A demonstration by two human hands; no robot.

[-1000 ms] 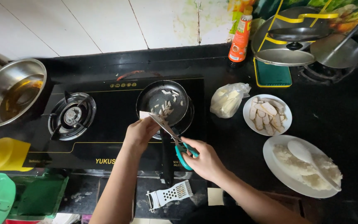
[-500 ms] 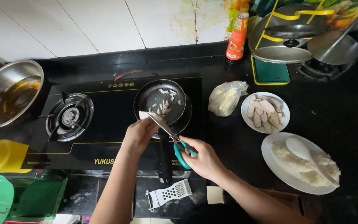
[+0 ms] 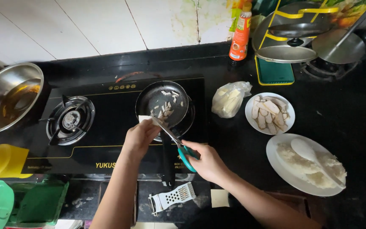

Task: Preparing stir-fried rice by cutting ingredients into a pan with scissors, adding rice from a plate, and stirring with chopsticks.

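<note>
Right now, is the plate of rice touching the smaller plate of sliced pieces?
Apart. The head view shows a strip of black counter between the rim of the rice plate and the rim of the smaller plate behind it.

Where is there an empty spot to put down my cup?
Bare black counter lies right of the small white plate of slices, above the big white plate of rice. It is crowded around the black frying pan, where both hands work teal-handled scissors.
</note>
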